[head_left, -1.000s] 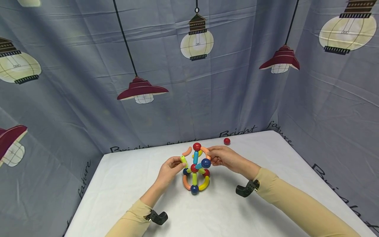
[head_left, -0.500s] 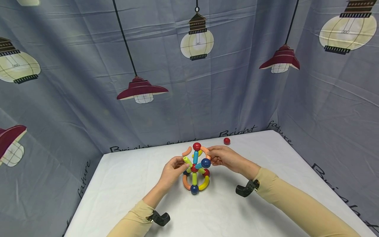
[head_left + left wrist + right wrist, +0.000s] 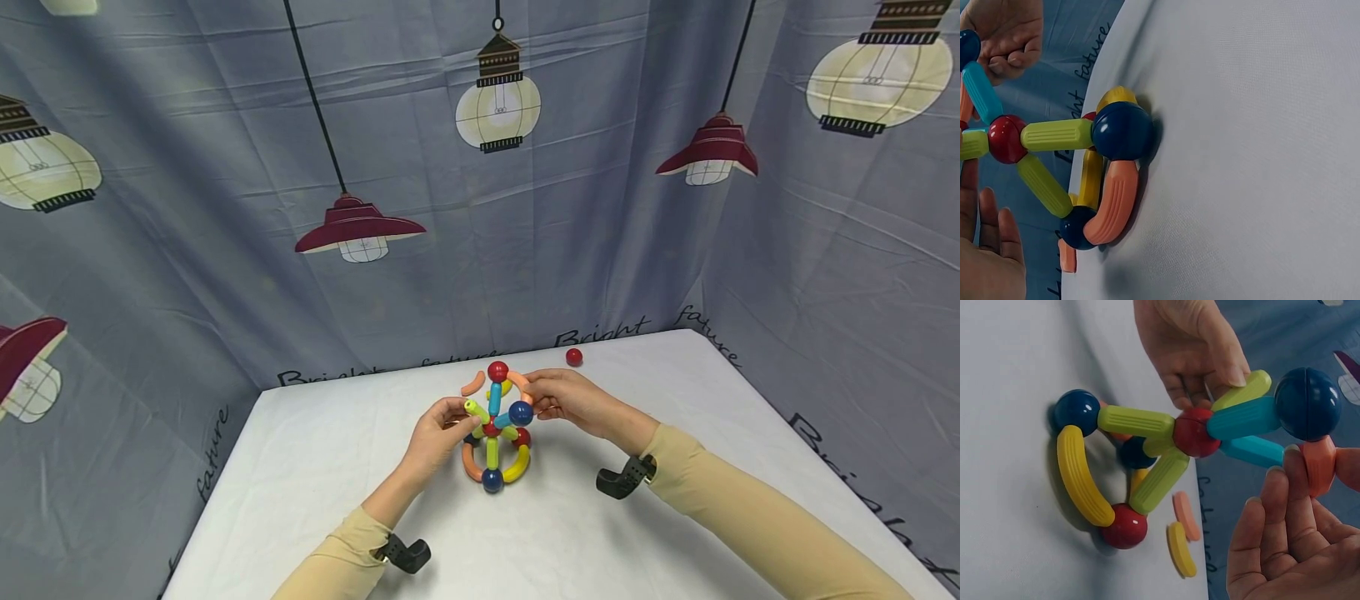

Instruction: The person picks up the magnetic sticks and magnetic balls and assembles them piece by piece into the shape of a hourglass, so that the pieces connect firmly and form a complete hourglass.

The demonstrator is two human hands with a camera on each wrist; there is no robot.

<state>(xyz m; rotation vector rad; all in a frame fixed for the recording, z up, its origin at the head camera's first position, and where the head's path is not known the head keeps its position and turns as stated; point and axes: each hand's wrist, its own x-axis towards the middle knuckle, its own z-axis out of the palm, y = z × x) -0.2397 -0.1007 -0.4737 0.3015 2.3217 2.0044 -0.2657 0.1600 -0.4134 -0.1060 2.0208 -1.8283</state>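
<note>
A structure of magnetic sticks and balls stands on the table, with a red ball (image 3: pixel 1196 432) at its centre. My left hand (image 3: pixel 432 437) pinches a light green stick (image 3: pixel 1244 391) between thumb and fingers; its lower end meets the central ball. My right hand (image 3: pixel 573 401) pinches the curved orange stick (image 3: pixel 1319 465) that joins the upper dark blue ball (image 3: pixel 1307 404) and the top red ball (image 3: pixel 497 372). Two light blue sticks (image 3: pixel 1244 417) run up from the centre. Below, green sticks lead to a ring of balls and curved sticks, including a yellow one (image 3: pixel 1082 475).
Behind the structure lie a loose curved orange stick (image 3: pixel 473 383) and a loose yellow stick (image 3: pixel 1181 550). A loose red ball (image 3: pixel 573 357) sits near the back edge of the white table (image 3: pixel 337 467). Grey printed curtains (image 3: pixel 420 292) surround the table.
My left hand has moved right and brought the light green stick against the central red ball. The right hand keeps its grip on the curved orange stick in the same place.
</note>
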